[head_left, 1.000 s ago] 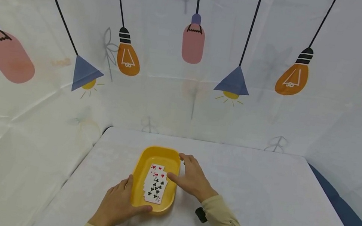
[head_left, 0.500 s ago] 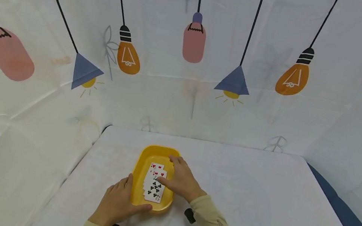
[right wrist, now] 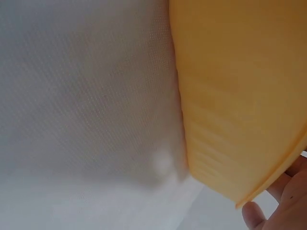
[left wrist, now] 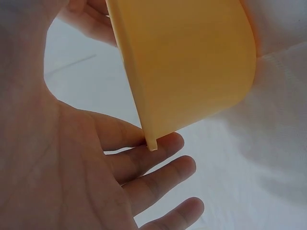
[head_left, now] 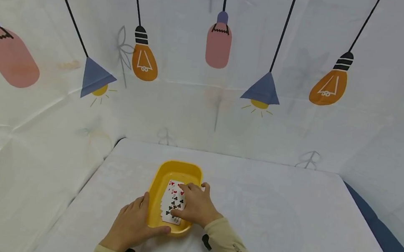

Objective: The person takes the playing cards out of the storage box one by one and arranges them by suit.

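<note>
A yellow tray (head_left: 181,164) with rounded corners stands on the white-covered table. In it lies a slightly fanned stack of playing cards (head_left: 172,202); a club card is on top and red heart cards peek out at the far end. My left hand (head_left: 131,226) rests against the tray's near left corner, its thumb along the near rim and its extended fingers (left wrist: 153,189) at the side rim. My right hand (head_left: 196,205) reaches over the right rim, with thumb and index finger spread above the cards, overlapping them in the head view. The right wrist view shows mostly the tray's outer wall (right wrist: 240,96).
A white cloth (head_left: 270,218) covers the table, which stretches out to the right of the tray. Behind it hangs a pale curtain (head_left: 181,111) printed with lamps. Dark blue fabric (head_left: 374,235) shows past the table's right edge.
My right hand has moved left and toward me, from the tray's right rim to over the cards. My left hand stays at the tray, and the cards lie as before.
</note>
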Available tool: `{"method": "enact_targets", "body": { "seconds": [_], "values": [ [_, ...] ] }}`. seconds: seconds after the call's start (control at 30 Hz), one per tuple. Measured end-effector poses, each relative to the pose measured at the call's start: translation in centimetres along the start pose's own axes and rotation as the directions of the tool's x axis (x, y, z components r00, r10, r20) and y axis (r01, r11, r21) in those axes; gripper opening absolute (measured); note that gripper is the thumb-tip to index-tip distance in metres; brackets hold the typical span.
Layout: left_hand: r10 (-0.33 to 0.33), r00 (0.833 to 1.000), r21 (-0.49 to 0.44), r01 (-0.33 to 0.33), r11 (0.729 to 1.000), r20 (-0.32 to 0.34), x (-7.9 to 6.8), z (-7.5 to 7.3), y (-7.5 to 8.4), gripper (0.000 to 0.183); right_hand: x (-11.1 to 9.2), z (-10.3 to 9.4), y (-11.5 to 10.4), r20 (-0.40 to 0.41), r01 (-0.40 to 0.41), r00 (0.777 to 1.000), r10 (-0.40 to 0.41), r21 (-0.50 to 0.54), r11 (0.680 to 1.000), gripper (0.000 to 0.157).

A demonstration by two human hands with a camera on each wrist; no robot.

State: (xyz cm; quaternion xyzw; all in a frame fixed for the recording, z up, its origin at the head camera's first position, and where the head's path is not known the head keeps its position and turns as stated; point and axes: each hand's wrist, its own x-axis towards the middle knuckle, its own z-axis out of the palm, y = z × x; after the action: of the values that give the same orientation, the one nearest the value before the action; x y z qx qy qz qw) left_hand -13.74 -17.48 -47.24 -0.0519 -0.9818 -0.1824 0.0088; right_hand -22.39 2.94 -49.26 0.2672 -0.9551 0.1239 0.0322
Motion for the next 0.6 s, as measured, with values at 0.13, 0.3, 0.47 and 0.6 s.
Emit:
{"method": "enact_targets", "body": {
  "seconds": [0.13,0.3,0.47,0.6],
  "values": [
    [-0.001,1.000,-0.004,0.001,1.000,0.008,0.1,0.0,-0.1,0.135,0.1,0.0,-0.5,0.000,0.020,1.000,-0.020,-0.085,0.996,0.084],
    [-0.009,1.000,0.009,0.008,1.000,0.017,0.2,0.1,-0.2,0.137,0.2,0.1,-1.0,0.001,0.062,0.998,-0.063,-0.165,0.984,0.082],
    [-0.014,1.000,0.015,0.014,1.000,0.027,0.3,0.0,-0.1,0.137,0.3,0.3,-1.3,0.027,0.071,0.997,-0.067,-0.203,0.977,0.078],
    [-0.021,0.999,0.014,0.021,1.000,0.030,0.4,0.0,0.0,0.136,0.5,0.6,-1.2,0.036,0.077,0.997,-0.071,-0.218,0.973,0.075]
  ]
}}
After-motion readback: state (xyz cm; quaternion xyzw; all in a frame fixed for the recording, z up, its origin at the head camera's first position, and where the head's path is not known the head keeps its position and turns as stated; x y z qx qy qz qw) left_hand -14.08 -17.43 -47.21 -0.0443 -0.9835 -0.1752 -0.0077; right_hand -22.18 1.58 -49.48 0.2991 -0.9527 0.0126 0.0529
